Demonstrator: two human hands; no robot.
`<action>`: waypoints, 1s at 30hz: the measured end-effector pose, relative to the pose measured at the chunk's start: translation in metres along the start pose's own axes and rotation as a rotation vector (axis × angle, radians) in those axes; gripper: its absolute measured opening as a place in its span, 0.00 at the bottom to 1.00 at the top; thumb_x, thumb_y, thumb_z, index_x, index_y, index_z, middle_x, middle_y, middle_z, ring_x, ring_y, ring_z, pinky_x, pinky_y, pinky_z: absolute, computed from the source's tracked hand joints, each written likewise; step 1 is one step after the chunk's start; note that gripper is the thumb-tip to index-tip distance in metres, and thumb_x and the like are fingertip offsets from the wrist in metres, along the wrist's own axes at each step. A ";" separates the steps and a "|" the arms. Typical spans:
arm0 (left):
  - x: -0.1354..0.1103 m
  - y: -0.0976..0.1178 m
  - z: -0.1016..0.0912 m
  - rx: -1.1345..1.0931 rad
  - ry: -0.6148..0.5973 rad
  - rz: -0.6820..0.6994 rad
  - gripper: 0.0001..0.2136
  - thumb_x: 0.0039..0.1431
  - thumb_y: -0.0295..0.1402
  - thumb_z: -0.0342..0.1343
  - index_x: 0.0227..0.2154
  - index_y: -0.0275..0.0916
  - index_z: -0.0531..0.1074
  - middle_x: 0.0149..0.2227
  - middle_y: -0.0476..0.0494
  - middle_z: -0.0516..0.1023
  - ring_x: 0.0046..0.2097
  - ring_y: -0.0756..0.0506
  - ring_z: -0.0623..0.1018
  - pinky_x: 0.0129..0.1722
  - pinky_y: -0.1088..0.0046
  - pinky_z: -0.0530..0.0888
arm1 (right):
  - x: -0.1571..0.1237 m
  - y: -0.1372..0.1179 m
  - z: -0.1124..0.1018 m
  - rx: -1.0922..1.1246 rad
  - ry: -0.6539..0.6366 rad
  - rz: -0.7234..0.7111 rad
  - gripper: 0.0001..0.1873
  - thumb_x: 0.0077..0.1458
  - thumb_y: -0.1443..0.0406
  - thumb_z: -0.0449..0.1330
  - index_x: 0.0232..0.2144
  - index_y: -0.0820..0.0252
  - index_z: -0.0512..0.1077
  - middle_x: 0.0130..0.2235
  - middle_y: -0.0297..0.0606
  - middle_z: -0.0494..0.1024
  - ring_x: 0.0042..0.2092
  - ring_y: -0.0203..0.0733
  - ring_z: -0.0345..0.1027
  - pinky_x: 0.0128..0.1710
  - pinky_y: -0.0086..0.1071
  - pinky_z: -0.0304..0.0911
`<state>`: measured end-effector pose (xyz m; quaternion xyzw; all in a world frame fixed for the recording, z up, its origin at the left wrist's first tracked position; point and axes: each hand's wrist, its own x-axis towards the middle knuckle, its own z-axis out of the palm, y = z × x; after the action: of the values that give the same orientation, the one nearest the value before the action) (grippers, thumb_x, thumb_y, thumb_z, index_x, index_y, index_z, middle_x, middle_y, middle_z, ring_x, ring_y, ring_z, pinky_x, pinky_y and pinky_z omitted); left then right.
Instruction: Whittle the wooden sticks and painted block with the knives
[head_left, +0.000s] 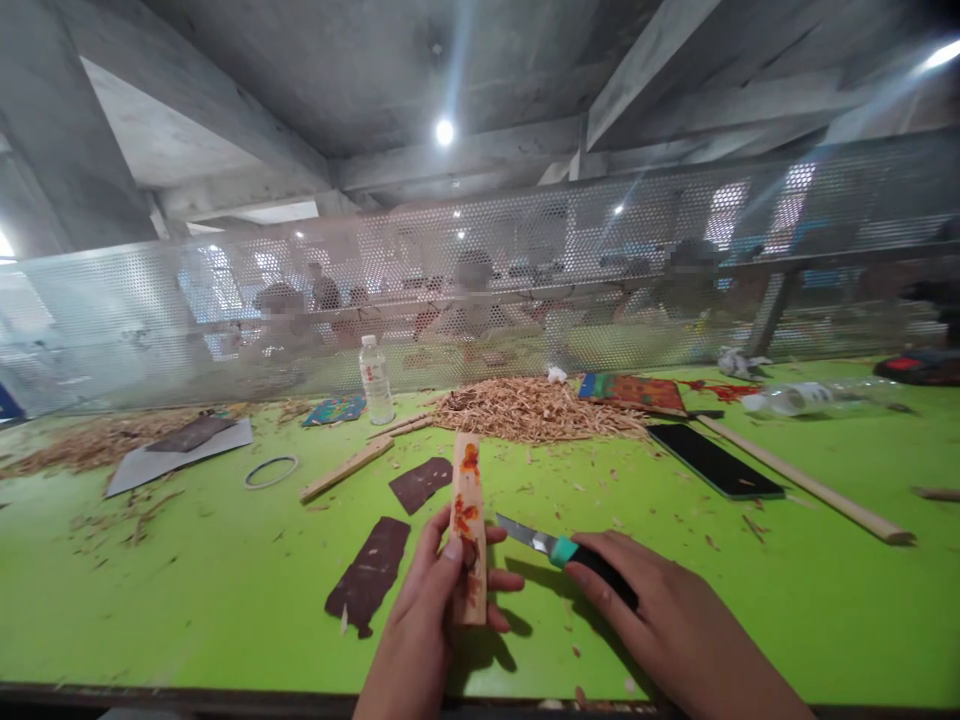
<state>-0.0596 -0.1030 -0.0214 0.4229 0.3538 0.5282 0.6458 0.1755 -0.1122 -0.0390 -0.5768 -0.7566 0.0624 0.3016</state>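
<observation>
My left hand (427,610) grips a short wooden stick (468,500) with red-orange stains, holding it upright over the green table (187,580). My right hand (660,610) is closed round a knife (559,550) with a black and teal handle. The blade points left toward the stick and stops just short of it.
Dark sandpaper pieces (371,570) lie left of my hands. A pile of wood shavings (532,408), a water bottle (375,380), a long dowel (810,485), a black slab (712,460), a ring (270,471) and grey card (180,455) lie farther back. People sit behind a perforated screen (525,270).
</observation>
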 end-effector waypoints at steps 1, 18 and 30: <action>-0.002 0.000 -0.001 0.058 0.000 -0.012 0.31 0.65 0.47 0.59 0.67 0.44 0.60 0.54 0.35 0.79 0.45 0.40 0.82 0.36 0.68 0.77 | 0.000 0.000 0.000 -0.004 0.003 0.000 0.22 0.71 0.50 0.48 0.47 0.53 0.77 0.47 0.42 0.83 0.45 0.50 0.79 0.45 0.43 0.73; -0.012 0.004 0.006 0.224 -0.074 -0.052 0.33 0.66 0.52 0.55 0.67 0.39 0.59 0.22 0.51 0.73 0.21 0.52 0.67 0.23 0.78 0.63 | 0.001 0.005 0.002 0.011 0.066 0.016 0.22 0.69 0.49 0.50 0.48 0.52 0.78 0.48 0.40 0.84 0.47 0.50 0.81 0.46 0.43 0.76; -0.004 0.010 0.005 0.428 0.067 -0.017 0.28 0.65 0.55 0.53 0.62 0.45 0.65 0.33 0.50 0.71 0.29 0.49 0.70 0.30 0.75 0.67 | 0.003 0.018 0.004 0.018 0.320 0.067 0.21 0.70 0.55 0.47 0.59 0.49 0.69 0.59 0.42 0.76 0.59 0.47 0.73 0.52 0.40 0.74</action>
<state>-0.0592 -0.1066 -0.0102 0.5297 0.4827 0.4494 0.5334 0.1878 -0.1025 -0.0484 -0.6014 -0.6788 -0.0135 0.4212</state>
